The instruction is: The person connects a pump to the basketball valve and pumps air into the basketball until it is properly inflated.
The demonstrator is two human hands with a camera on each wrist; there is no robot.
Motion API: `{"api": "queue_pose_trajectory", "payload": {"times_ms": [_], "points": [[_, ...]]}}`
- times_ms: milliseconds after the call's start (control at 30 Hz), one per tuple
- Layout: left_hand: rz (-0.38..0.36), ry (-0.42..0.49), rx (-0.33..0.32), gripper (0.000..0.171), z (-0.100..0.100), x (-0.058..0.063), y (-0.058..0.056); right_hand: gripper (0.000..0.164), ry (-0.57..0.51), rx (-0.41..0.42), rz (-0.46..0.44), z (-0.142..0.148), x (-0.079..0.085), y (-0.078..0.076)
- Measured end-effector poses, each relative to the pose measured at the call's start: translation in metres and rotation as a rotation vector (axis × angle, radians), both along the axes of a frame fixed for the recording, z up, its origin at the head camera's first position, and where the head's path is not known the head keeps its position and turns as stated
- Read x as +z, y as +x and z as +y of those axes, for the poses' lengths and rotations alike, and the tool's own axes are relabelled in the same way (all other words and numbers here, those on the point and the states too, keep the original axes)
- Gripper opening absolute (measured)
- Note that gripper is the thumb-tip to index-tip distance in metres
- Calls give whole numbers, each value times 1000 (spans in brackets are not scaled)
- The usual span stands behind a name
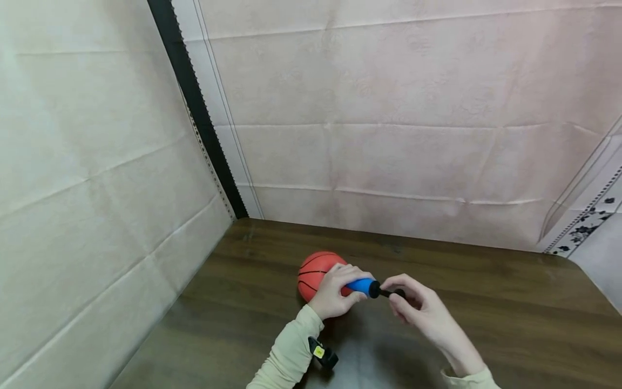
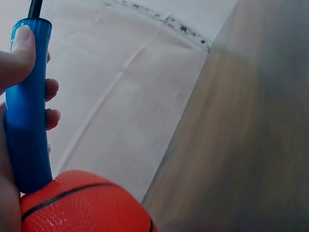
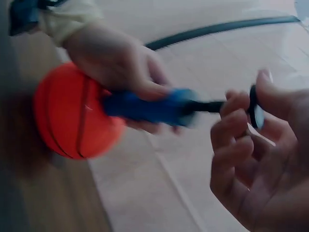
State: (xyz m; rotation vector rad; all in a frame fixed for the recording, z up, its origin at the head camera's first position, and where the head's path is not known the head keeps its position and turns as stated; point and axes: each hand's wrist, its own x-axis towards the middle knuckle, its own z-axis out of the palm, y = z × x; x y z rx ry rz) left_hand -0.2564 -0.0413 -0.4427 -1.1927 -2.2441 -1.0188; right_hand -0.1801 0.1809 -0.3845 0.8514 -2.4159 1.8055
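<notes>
A small orange-red basketball (image 1: 315, 274) with black lines rests on the wooden table. Against it stands the blue barrel of a hand pump (image 1: 361, 287), tilted up toward the right. My left hand (image 1: 337, 289) grips the barrel, thumb along it, as the left wrist view shows. Out of the barrel's far end comes a black plunger rod (image 3: 206, 107). At the rod's tip, the thumb and curled fingers of my right hand (image 1: 420, 310) hold the round black pump handle (image 3: 254, 107). Where the pump meets the ball is hidden.
The brown wooden table (image 1: 218, 324) runs back to a pale creased cloth wall (image 1: 389, 108). A second cloth wall (image 1: 97, 189) closes the left side. A black camera (image 1: 323, 354) is worn on the left wrist.
</notes>
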Motion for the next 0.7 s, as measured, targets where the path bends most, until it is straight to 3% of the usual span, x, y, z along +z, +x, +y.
{"api": "queue_pose_trajectory", "payload": {"times_ms": [133,267,400,567,700], "points": [[61,-14,-21,31,4,1,2,17,62,-71,-35,-10,-7,-1],[84,-8,-71,33,-2,1,3,17,60,-5,-71,-5,-2,3],[30,13,-84,35,-10,2,3,24,30,46,-122,8,15,15],[-22,50,-7,36,-19,5,0,19,3,18,-12,28,30,30],[-15,44,29,36,-19,5,-2,22,-14,-29,58,28,25,22]]}}
